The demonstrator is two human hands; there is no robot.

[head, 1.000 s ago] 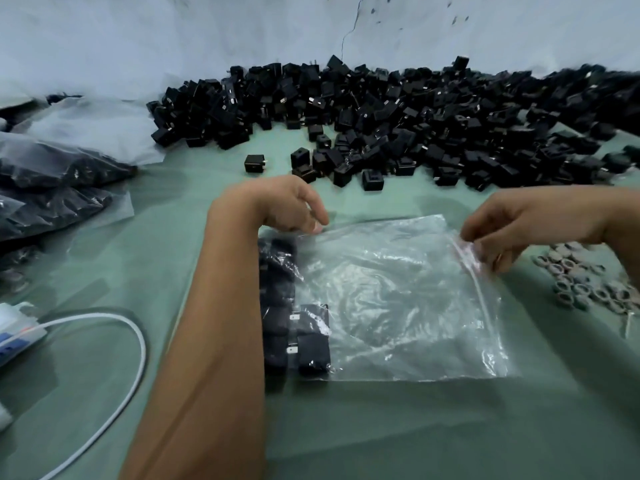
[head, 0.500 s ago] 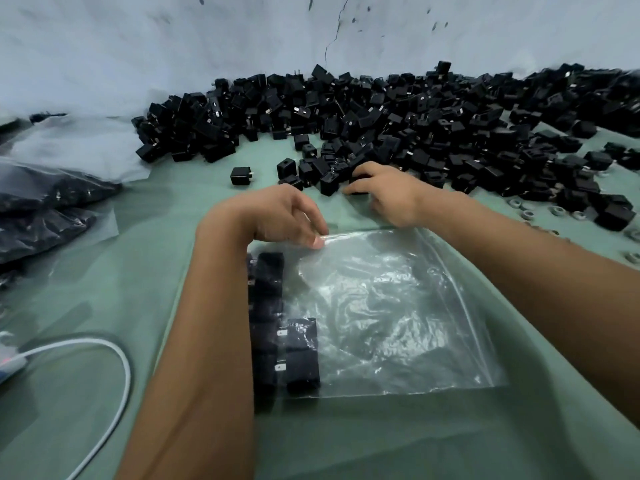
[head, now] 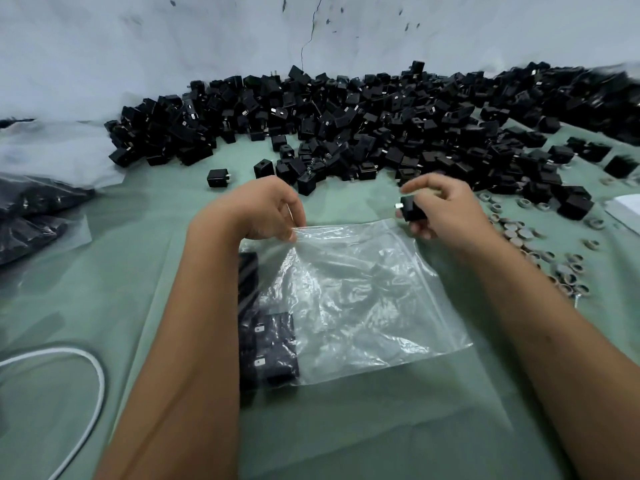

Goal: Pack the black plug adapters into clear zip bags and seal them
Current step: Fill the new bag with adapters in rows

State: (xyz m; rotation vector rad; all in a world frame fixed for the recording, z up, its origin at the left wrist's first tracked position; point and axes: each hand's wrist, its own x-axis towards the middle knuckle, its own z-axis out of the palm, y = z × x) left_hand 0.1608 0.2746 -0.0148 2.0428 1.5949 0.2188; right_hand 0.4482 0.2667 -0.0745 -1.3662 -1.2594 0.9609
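A clear zip bag (head: pixel 360 299) lies flat on the green table, with several black plug adapters (head: pixel 273 348) stacked along its left side. My left hand (head: pixel 263 209) pinches the bag's upper left corner. My right hand (head: pixel 440 209) holds one black adapter (head: pixel 410 208) just above the bag's upper right corner, its metal prongs pointing left. A large heap of loose black adapters (head: pixel 346 129) stretches across the back of the table.
Filled bags of adapters (head: pixel 31 216) lie at the left edge. Small grey rings (head: pixel 540 247) are scattered at the right. A white cable (head: pixel 86 386) loops at the lower left. A white wall stands behind the heap.
My right hand has come back from the heap with one adapter and now hovers by the bag's opening. My left hand has kept its pinch on the bag's corner.
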